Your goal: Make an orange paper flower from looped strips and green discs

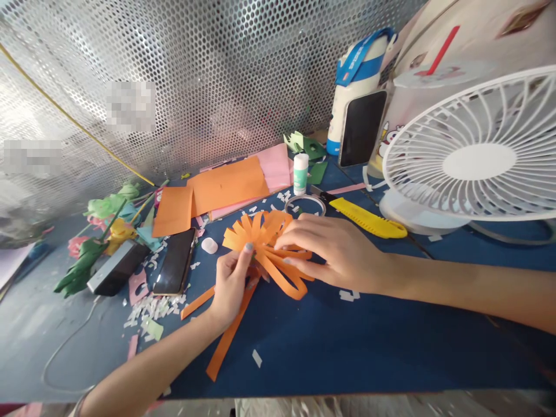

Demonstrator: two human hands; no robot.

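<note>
An orange paper flower (284, 278) made of looped strips is held up over the blue table. My left hand (231, 284) pinches it at its lower left, thumb on top near the centre. At its right side, my right hand (339, 249) has curled fingers touching the looped petals; whether it grips one of them is hard to make out. Loose orange paper strips (232, 336) lie below and beside my left hand. A white glue cap (209, 245) sits just left of the flower, and a capped-looking glue stick (300, 175) stands behind it.
Behind lie orange paper sheets (230, 184) and a yellow utility knife (367, 217). A phone (174, 262), a black box (118, 267) and paper flowers (117, 229) are at left. A white fan (478, 162), bottle (356, 87) and upright phone (362, 128) stand right. Paper scraps (156, 310) litter the table (391, 353).
</note>
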